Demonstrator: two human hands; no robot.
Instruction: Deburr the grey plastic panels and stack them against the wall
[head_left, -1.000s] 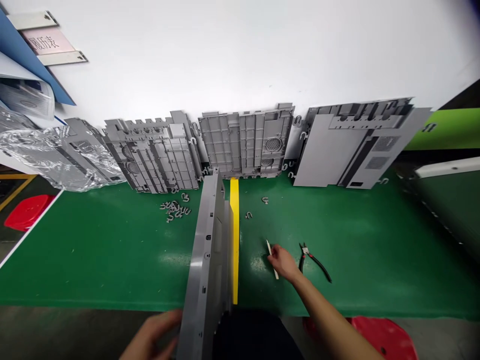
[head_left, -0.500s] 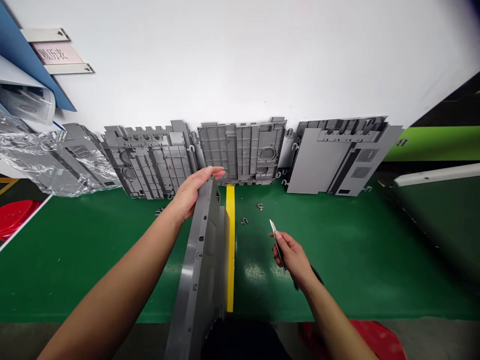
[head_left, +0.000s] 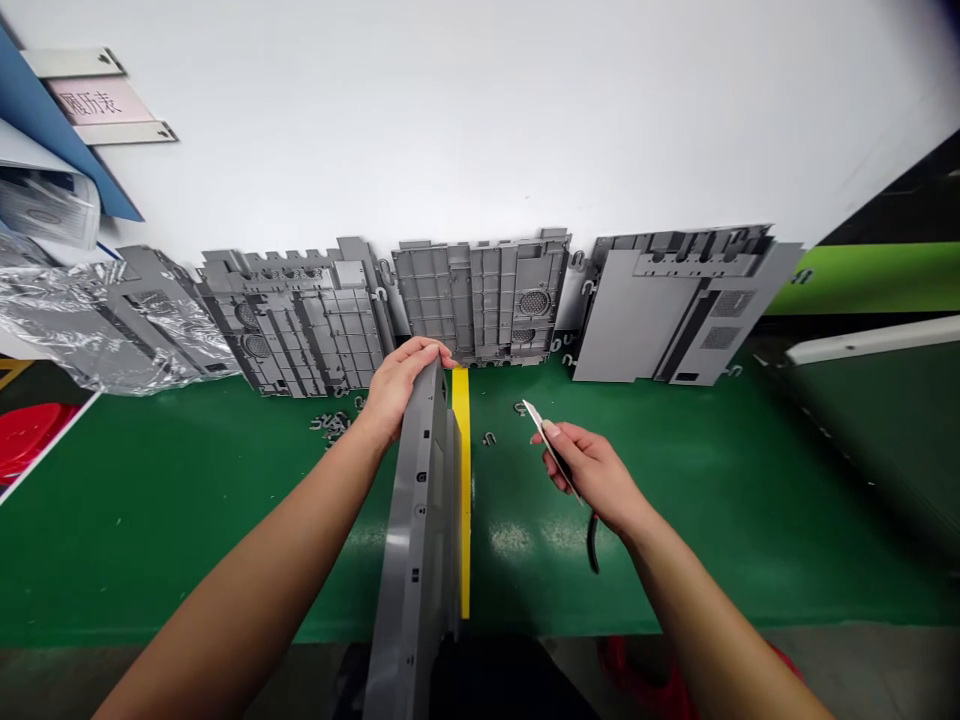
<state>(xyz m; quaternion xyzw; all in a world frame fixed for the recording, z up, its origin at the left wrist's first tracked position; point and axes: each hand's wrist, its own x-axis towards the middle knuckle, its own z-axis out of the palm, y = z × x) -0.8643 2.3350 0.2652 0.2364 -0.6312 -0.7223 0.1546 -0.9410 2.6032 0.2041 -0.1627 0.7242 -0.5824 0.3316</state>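
Note:
A long grey plastic panel (head_left: 424,520) stands on its edge in front of me, running from near my body toward the back of the table. My left hand (head_left: 394,390) is closed over its far top corner. In my right hand (head_left: 596,475) is a utility knife (head_left: 534,415), its blade pointing up and left, apart from the panel. Below that hand a dark curved handle (head_left: 592,548) shows, the rest of it hidden. A yellow strip (head_left: 463,480) lies along the panel's right side. Small grey U-shaped pieces (head_left: 489,438) lie on the table between the panel and the knife.
Several grey panels (head_left: 484,290) lean along the white wall behind the green table (head_left: 712,520); the leftmost is in clear wrap (head_left: 97,330). More U-shaped pieces (head_left: 330,425) lie left of my left hand. Red stools (head_left: 34,440) show at the left and below.
The panel has swung slightly to the right with my left hand on it. My right hand has lifted the knife up and left. The dark handle below it shows more plainly.

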